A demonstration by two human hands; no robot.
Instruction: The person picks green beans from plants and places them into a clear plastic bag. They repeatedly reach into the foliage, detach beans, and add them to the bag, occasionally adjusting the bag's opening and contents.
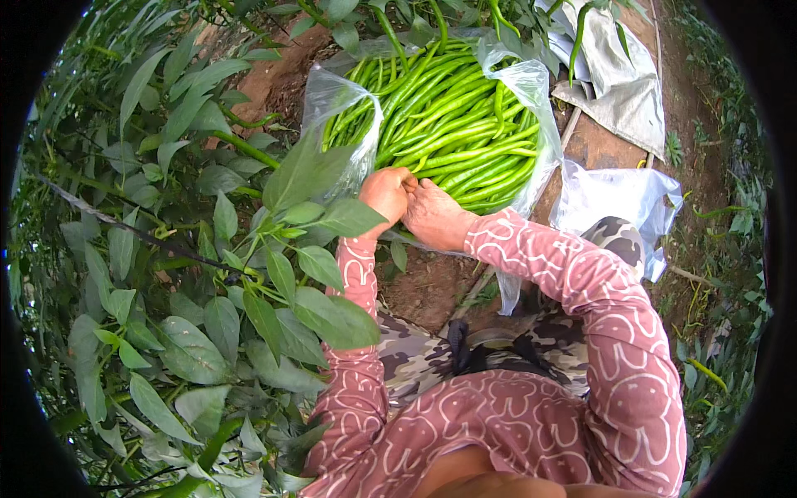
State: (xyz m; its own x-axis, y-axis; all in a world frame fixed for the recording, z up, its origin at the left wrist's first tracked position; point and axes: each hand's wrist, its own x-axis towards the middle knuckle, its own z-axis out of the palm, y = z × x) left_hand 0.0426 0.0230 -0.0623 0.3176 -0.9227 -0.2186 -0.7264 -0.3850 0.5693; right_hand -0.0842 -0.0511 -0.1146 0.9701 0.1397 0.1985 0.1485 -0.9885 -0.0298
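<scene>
Long green chili peppers (454, 124) fill a clear plastic bag (526, 84) on the ground before me, most lying lengthwise side by side. The bag's mouth is spread wide, its film folded out at the left and right. At the near side of the heap, my left hand (387, 198) and my right hand (438, 216) meet with fingers curled together. Their fingertips hide one another, so whatever they may pinch is not visible. Pepper leaves (317, 261) hang close to my left wrist and cover part of that forearm.
Dense pepper plants (180, 342) crowd the left side, with a dark cord (137, 230) running through them. To the right lie another plastic bag (613, 196) and a grey-white sheet (616, 93) on bare soil. Hanging peppers (579, 40) dangle above the bag's far side.
</scene>
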